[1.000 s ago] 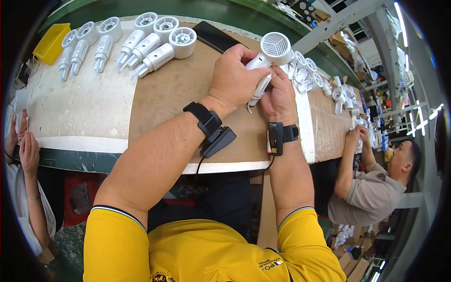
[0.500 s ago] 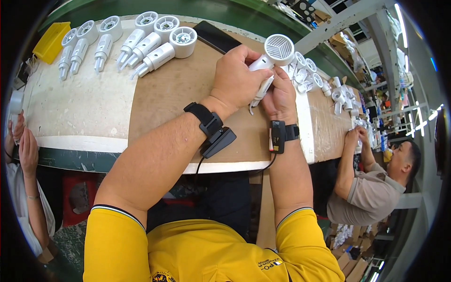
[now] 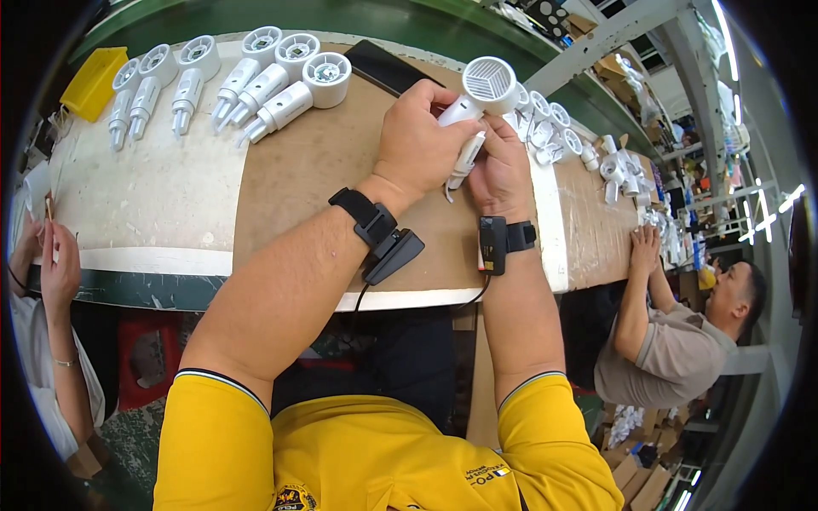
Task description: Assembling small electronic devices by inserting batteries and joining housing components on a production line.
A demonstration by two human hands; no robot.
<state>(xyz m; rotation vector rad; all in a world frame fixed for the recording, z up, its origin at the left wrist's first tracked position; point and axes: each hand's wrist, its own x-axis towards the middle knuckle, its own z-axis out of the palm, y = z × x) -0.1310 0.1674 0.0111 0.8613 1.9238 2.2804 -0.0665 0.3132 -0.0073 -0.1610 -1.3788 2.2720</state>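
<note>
My left hand (image 3: 426, 140) is closed round the handle of a white hair-dryer-shaped device (image 3: 490, 81), its round slatted grille turned up. My right hand (image 3: 503, 175) holds the same device from behind and below, fingers partly hidden. A slim white piece (image 3: 467, 162) with a short hooked end hangs under the handle, between the hands; whether it is joined to the device I cannot tell. To the left lie several similar white units (image 3: 281, 111), their round heads open and showing small circuit boards inside.
A black flat slab (image 3: 388, 68) lies beyond my left hand, and a yellow bin (image 3: 94, 83) at the far left. White rings and parts (image 3: 554, 128) crowd the right side. Co-workers sit on both sides, with one person's hands (image 3: 645, 249) at the table's right edge.
Both my hands and the device have shifted slightly left, and more of the slim white piece shows. The left co-worker's hands have moved; the right co-worker's hands have come together lower down.
</note>
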